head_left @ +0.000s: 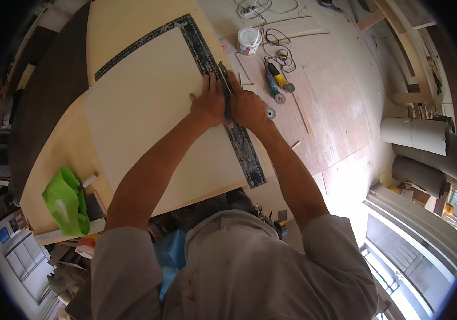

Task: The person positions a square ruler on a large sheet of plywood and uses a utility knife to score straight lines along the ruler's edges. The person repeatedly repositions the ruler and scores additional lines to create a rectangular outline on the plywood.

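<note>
A large black L-shaped carpenter's square (251, 160), worn and speckled white, lies on a pale sheet (148, 106). Its long arm runs along the sheet's right side and its short arm across the far side. My left hand (209, 104) presses down on the long arm, fingers stretched forward and thumb out to the left. Right beside it, my right hand (245, 106) is closed at the square's outer edge, index finger pointing ahead. A slim dark tool (223, 69), possibly a utility knife, sticks out past that finger; the rest is hidden under the hand.
Light wooden boards (58, 138) lie under the sheet, with a green bag (66, 200) at their near left. On the floor at right are two angle grinders (274, 85) with cords and a white bucket (249, 41). Rolled sheets (415, 134) stand farther right.
</note>
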A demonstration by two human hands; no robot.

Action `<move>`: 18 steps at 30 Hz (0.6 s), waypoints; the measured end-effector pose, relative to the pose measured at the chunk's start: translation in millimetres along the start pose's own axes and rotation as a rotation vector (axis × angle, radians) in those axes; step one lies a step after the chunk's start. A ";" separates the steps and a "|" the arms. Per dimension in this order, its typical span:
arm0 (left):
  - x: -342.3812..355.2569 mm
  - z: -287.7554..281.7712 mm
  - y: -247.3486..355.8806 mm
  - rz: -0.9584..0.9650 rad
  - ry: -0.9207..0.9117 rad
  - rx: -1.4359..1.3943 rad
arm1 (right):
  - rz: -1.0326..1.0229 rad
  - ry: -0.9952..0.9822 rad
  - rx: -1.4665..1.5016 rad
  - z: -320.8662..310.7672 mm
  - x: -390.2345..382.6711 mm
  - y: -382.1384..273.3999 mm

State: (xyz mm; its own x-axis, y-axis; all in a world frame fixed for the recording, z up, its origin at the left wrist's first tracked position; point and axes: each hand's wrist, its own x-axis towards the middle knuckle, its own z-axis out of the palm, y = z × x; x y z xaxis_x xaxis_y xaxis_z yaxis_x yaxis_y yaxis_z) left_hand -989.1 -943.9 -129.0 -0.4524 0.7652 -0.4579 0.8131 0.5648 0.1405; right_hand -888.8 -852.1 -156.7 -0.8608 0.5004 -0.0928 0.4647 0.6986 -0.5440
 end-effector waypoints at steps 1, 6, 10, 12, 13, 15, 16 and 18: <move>-1.0 -0.6 0.3 -0.003 -0.002 0.000 | -0.014 0.002 -0.009 -1.9 -0.2 -3.2; -2.0 -7.2 2.2 -0.006 -0.036 0.017 | 0.025 -0.103 -0.184 -6.9 3.4 -8.3; -2.1 -7.3 2.0 0.004 -0.021 0.032 | -0.003 -0.129 -0.218 -6.1 2.1 -10.7; -1.7 -5.8 1.3 0.000 -0.016 0.053 | -0.010 -0.143 -0.231 -6.3 1.4 -10.7; -1.4 -5.1 1.4 -0.001 -0.013 0.062 | -0.013 -0.149 -0.239 -7.3 -0.9 -10.7; -0.6 -5.3 2.3 -0.002 -0.015 0.092 | 0.000 -0.169 -0.249 -11.2 -9.2 -10.9; -1.0 -5.4 1.9 -0.005 -0.014 0.107 | 0.002 -0.180 -0.253 -11.6 -14.4 -11.4; 0.8 -1.3 -0.3 -0.003 -0.001 0.124 | 0.015 -0.190 -0.244 -9.2 -27.7 -8.9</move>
State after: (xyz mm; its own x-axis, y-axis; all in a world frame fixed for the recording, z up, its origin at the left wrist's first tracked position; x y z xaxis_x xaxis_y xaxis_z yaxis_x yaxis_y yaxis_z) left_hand -990.1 -943.1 -128.3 -0.4548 0.7629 -0.4595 0.8506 0.5250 0.0297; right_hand -867.2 -867.5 -141.6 -0.8663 0.4230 -0.2656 0.4937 0.8059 -0.3268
